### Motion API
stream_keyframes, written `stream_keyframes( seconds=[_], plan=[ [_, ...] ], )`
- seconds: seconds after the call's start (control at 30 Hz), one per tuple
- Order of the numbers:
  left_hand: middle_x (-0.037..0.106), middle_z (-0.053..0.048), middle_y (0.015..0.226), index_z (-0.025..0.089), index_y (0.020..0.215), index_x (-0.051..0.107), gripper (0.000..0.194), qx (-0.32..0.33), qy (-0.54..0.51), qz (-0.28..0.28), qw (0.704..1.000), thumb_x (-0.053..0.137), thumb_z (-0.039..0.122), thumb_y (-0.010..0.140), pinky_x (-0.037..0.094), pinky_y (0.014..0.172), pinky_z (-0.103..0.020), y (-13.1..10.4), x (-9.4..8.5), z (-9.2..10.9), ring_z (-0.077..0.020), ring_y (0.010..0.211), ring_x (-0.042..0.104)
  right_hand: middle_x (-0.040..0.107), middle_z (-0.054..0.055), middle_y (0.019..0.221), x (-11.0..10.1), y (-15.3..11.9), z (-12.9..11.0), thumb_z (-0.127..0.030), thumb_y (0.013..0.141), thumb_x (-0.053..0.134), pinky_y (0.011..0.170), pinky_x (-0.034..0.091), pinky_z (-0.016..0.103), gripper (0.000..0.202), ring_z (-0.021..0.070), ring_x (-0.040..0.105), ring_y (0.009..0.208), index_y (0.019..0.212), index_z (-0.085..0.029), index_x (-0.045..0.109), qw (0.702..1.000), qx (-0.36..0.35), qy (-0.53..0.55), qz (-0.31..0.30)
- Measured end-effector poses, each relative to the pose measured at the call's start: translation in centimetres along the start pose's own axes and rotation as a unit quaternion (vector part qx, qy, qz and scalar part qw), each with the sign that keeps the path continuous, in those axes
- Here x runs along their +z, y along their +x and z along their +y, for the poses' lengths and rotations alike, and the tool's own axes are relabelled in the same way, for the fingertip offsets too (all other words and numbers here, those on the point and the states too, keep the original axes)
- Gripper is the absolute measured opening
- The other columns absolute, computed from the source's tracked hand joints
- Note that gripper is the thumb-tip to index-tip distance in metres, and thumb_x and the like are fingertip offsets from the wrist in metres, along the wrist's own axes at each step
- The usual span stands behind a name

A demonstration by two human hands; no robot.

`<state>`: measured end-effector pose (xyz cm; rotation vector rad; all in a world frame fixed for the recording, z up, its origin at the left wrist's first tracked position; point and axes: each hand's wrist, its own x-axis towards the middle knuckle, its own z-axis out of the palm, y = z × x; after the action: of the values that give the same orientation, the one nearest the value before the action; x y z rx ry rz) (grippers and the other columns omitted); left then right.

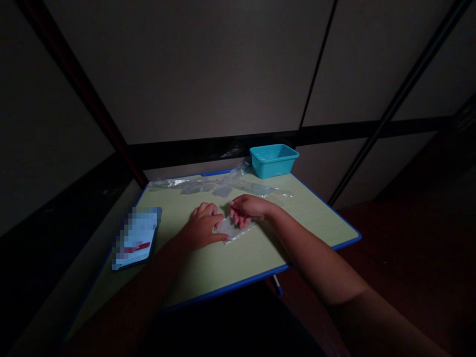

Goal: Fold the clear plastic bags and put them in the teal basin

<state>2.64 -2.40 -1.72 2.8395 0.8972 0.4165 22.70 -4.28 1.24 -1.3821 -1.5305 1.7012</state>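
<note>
A small clear plastic bag (235, 230) lies on the pale green table (208, 277) between my hands. My left hand (205, 227) rests at the bag's left end with its fingers apart, the thumb touching the near edge. Over the bag's right part is my right hand (247, 209), palm turned inward and fingers curled, thumb and index finger close together. Whether anything small is between those fingertips I cannot make out. Behind the hands, more clear plastic bags (197, 187) are spread across the table.
A turquoise basket (277, 161) stands at the table's back right corner, near the wall panels. On the left edge lies a tablet (137, 238) with a lit screen. A pen (277, 285) shows below the table's front edge.
</note>
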Motion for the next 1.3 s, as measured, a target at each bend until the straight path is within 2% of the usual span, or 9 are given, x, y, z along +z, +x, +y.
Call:
stream_keyframes(
  seconds=[0.23, 0.33, 0.43, 0.57, 0.77, 0.93, 1.13, 1.2, 1.3],
  plan=[
    [0.046, -0.003, 0.09, 0.022, 0.074, 0.061, 0.042, 0.012, 0.019, 0.0, 1.0, 0.068, 0.061, 0.061, 0.032, 0.08, -0.035, 0.2, 0.4, 0.1, -0.0232, 0.093, 0.039, 0.061, 0.0, 0.052, 1.1, 0.1, 0.2, -0.027, 0.095, 0.038, 0.038, 0.042, 0.013, 0.032, 0.0059, 0.053, 0.036, 0.079, -0.009, 0.059, 0.99, -0.021, -0.007, -0.14],
    [0.047, -0.003, 0.091, 0.02, 0.07, 0.06, 0.047, 0.009, 0.021, 0.001, 1.0, 0.067, 0.065, 0.059, 0.032, 0.079, -0.035, 0.2, 0.6, -0.1, -0.0232, 0.093, 0.04, 0.063, 0.001, 0.054, 1.3, 0.3, 0.3, -0.031, 0.095, 0.037, 0.04, 0.044, 0.015, 0.035, 0.0073, 0.056, 0.039, 0.079, -0.008, 0.059, 0.987, -0.007, -0.021, -0.162],
    [0.047, -0.003, 0.09, 0.019, 0.07, 0.058, 0.049, 0.004, 0.019, 0.0, 1.0, 0.067, 0.066, 0.058, 0.033, 0.079, -0.034, 0.2, 0.6, -0.1, -0.0228, 0.092, 0.041, 0.062, 0.002, 0.051, 1.0, 0.3, 0.3, -0.032, 0.096, 0.032, 0.042, 0.046, 0.016, 0.041, 0.0087, 0.058, 0.041, 0.076, -0.008, 0.059, 0.986, 0.011, -0.048, -0.159],
    [0.048, -0.003, 0.09, 0.019, 0.07, 0.056, 0.049, -0.001, 0.022, 0.001, 1.0, 0.069, 0.064, 0.055, 0.033, 0.078, -0.034, 0.1, 0.7, -0.1, -0.0227, 0.092, 0.041, 0.062, 0.004, 0.051, 0.1, -0.2, 0.2, -0.043, 0.094, 0.035, 0.044, 0.048, 0.018, 0.05, 0.0104, 0.061, 0.044, 0.072, -0.006, 0.061, 0.981, 0.055, -0.102, -0.155],
    [0.048, -0.002, 0.089, 0.019, 0.067, 0.052, 0.049, 0.001, 0.005, 0.012, 1.0, 0.071, 0.063, 0.054, 0.033, 0.078, -0.033, 0.1, 0.9, -0.2, -0.022, 0.091, 0.041, 0.063, 0.005, 0.05, -1.3, -0.7, 0.2, -0.055, 0.088, 0.037, 0.042, 0.047, 0.021, 0.059, 0.013, 0.061, 0.043, 0.064, -0.007, 0.061, 0.974, 0.103, -0.172, -0.109],
    [0.049, -0.002, 0.09, 0.02, 0.067, 0.052, 0.05, 0.002, -0.006, 0.016, 1.0, 0.07, 0.064, 0.053, 0.033, 0.079, -0.034, 0.1, 1.0, -0.3, -0.0228, 0.093, 0.041, 0.061, 0.007, 0.046, -2.3, -1.1, 0.1, -0.057, 0.09, 0.029, 0.044, 0.047, 0.025, 0.066, 0.0147, 0.06, 0.041, 0.061, -0.007, 0.061, 0.959, 0.135, -0.231, -0.093],
    [0.049, -0.003, 0.092, 0.02, 0.069, 0.053, 0.052, 0.0, 0.004, 0.004, 1.0, 0.068, 0.067, 0.055, 0.033, 0.079, -0.034, 0.1, 1.0, -0.4, -0.0235, 0.094, 0.041, 0.061, 0.007, 0.045, -3.4, -1.6, 0.0, -0.059, 0.089, 0.029, 0.042, 0.042, 0.024, 0.069, 0.0108, 0.052, 0.034, 0.055, -0.008, 0.06, 0.938, 0.193, -0.286, -0.026],
    [0.049, -0.003, 0.092, 0.02, 0.069, 0.052, 0.052, -0.001, 0.002, 0.005, 1.0, 0.068, 0.067, 0.054, 0.033, 0.079, -0.034, 0.1, 1.0, -0.4, -0.0232, 0.094, 0.041, 0.06, 0.007, 0.044, -3.6, -1.6, 0.1, -0.061, 0.087, 0.033, 0.037, 0.036, 0.021, 0.068, 0.0082, 0.047, 0.03, 0.054, -0.008, 0.06, 0.937, 0.182, -0.298, -0.021],
    [0.049, -0.003, 0.091, 0.02, 0.069, 0.052, 0.052, -0.006, 0.004, 0.005, 1.0, 0.07, 0.066, 0.053, 0.034, 0.08, -0.034, 0.1, 0.8, -0.2, -0.0231, 0.093, 0.041, 0.059, 0.003, 0.044, -3.2, -1.3, 0.2, -0.056, 0.087, 0.039, 0.032, 0.03, 0.018, 0.058, 0.005, 0.04, 0.027, 0.06, -0.009, 0.06, 0.963, 0.083, -0.252, -0.048]
  ],
)
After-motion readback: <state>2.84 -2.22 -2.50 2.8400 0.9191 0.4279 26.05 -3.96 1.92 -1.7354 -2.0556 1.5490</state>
